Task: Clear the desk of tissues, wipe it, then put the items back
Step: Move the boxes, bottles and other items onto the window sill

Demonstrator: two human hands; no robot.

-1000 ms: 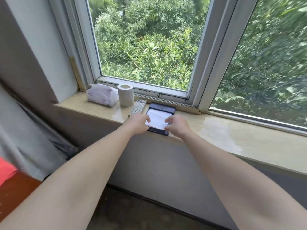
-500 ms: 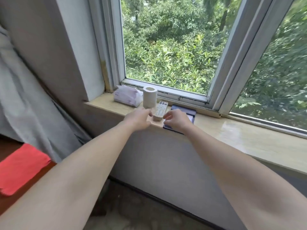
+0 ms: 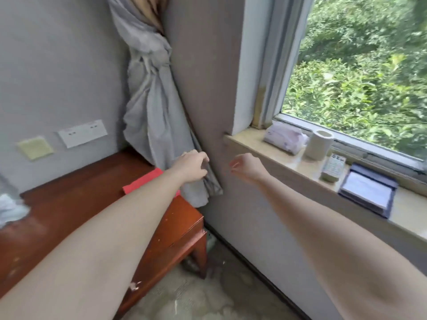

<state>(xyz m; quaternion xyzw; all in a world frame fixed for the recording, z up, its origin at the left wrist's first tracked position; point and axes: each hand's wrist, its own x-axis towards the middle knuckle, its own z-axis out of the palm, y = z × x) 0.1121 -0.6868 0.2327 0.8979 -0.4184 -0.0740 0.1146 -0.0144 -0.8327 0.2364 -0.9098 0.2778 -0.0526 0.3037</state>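
Note:
The brown wooden desk (image 3: 69, 204) fills the lower left. A red cloth (image 3: 143, 181) lies on its far right part, and a crumpled white tissue (image 3: 11, 210) sits at the left edge of view. My left hand (image 3: 193, 166) hovers over the desk's far right corner, in front of the grey curtain, fingers loosely curled and holding nothing. My right hand (image 3: 245, 166) hangs in the air beside the wall, fingers loosely curled, empty. On the window sill (image 3: 245, 140) stand a tissue pack (image 3: 285, 137), a toilet roll (image 3: 320, 144), a remote control (image 3: 332, 167) and a dark notebook (image 3: 368, 190).
A knotted grey curtain (image 3: 157, 107) hangs against the wall corner by the desk. A yellow sticky note (image 3: 34, 147) and a white wall socket (image 3: 83, 132) are on the wall behind the desk. Tiled floor (image 3: 196, 299) lies below.
Both hands have let go of the notebook and remote on the sill and swung left toward the desk. The view turned left, bringing the desk, red cloth and curtain into sight.

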